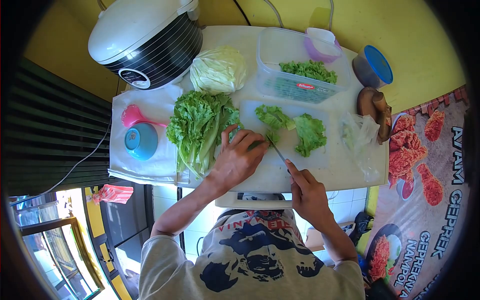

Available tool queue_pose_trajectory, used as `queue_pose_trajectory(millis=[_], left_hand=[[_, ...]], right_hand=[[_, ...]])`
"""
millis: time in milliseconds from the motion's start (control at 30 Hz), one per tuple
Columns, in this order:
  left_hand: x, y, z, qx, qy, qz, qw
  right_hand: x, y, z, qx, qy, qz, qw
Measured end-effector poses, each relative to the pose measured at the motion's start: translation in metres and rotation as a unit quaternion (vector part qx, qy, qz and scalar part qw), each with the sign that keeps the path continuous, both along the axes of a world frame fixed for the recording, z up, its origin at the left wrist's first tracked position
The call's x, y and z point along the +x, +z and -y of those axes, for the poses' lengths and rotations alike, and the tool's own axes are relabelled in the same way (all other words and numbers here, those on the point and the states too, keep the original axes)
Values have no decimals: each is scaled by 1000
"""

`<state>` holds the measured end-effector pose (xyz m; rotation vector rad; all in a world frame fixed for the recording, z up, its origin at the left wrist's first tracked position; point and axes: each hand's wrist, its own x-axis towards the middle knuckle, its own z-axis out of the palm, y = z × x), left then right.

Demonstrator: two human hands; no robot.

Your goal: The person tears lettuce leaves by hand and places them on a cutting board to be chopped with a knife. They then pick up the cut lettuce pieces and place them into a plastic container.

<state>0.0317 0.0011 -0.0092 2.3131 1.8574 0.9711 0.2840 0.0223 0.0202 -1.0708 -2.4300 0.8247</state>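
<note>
With your right grip closed on the knife and your left grip curled just beside it, on what I cannot tell, you may cut yourself if the lettuce on the board slips.

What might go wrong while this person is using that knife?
The left hand has its fingertips close to the blade of the knife in the right hand, so a slip could nick a finger. The lettuce bunch crowds the left side of the cutting board and might get in the left arm's way. The loose plastic bag, lying beside the board, could perhaps get caught and dragged along.
</note>
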Motion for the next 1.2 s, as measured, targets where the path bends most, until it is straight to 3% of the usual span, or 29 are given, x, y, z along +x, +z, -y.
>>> queue_pose_trajectory(millis=[433, 767, 933, 1200], left_hand=[[0, 0, 3, -4, 8, 1, 1000], [0, -1, 2, 11, 7, 10, 1000], [0, 0, 0, 18, 5, -2, 1000], [17, -4, -8, 2, 99, 45, 994]], right_hand=[[-8, -15, -29, 61, 66, 20, 996], [11, 8, -19, 48, 68, 73, 994], [2, 2, -24, 96, 46, 83, 991], [7, 4, -13, 69, 51, 36, 996]])
